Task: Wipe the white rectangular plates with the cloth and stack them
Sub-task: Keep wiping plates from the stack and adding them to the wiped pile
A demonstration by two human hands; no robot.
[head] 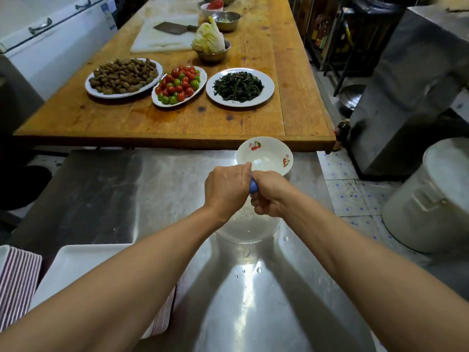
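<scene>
Above a shallow metal basin (243, 231) on the steel counter (114, 189), a blue cloth (253, 187) is squeezed between both fists: the left hand (226, 190) and right hand (269, 197) curl tightly round it, knuckles touching. At the lower left, a stack of white rectangular plates (76, 265) sits under the left forearm. Just beyond the hands stands a cherry-printed bowl (266, 154). Farther off, a wooden table (177, 118) bears plates of food.

Position: head-worn, above the shiny steel tabletop (106, 189).
Direction: forward and down, along both forearms.
Nearness: arms close, the long wooden tabletop (177, 123) beyond.
Shared: single view only.
</scene>
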